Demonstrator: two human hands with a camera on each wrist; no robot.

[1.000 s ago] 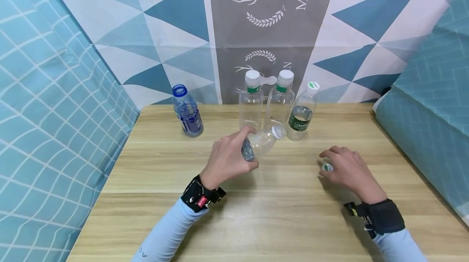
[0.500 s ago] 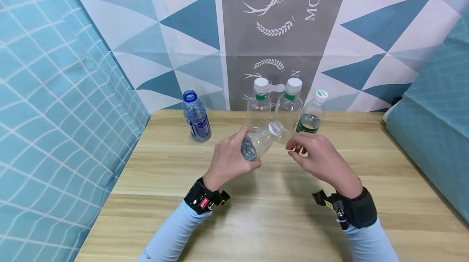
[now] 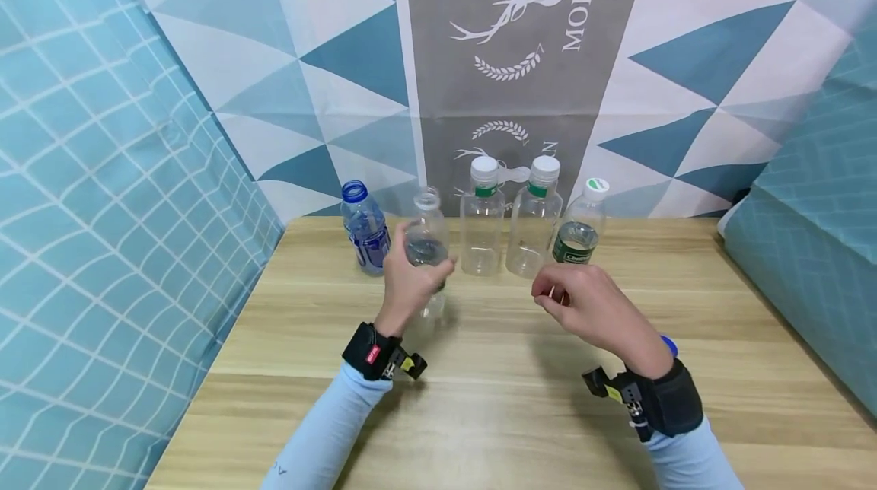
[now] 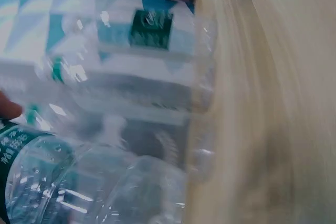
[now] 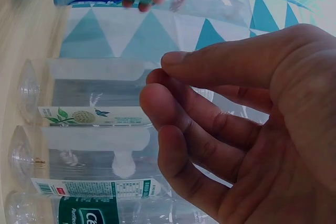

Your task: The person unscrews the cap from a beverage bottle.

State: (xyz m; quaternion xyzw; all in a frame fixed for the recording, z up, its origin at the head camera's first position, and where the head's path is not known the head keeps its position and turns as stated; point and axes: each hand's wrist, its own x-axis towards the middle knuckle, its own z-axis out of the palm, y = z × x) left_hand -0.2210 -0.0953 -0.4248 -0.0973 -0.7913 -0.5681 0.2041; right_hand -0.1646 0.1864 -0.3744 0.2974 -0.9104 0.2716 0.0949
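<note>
My left hand grips a clear, green-labelled plastic bottle by its middle. The bottle stands upright, partly covered by the fingers, and its mouth looks uncapped. In the left wrist view its ribbed body fills the lower left corner. My right hand hovers in front of the right-hand bottles. Its fingers are loosely bent, with the thumb by the forefinger tip, and no object shows between them in the right wrist view. Part of a blue cap peeks out behind the right wrist.
An uncapped blue-tinted bottle stands left of the held bottle. Two clear bottles with white caps, a left one and a right one, stand beside a smaller capped green-labelled bottle. A patterned cloth hangs behind the wooden table.
The left hand has brought its bottle from a tilt in mid-table to upright beside the blue bottle. My right hand came left from a green-marked white cap, now out of sight.
</note>
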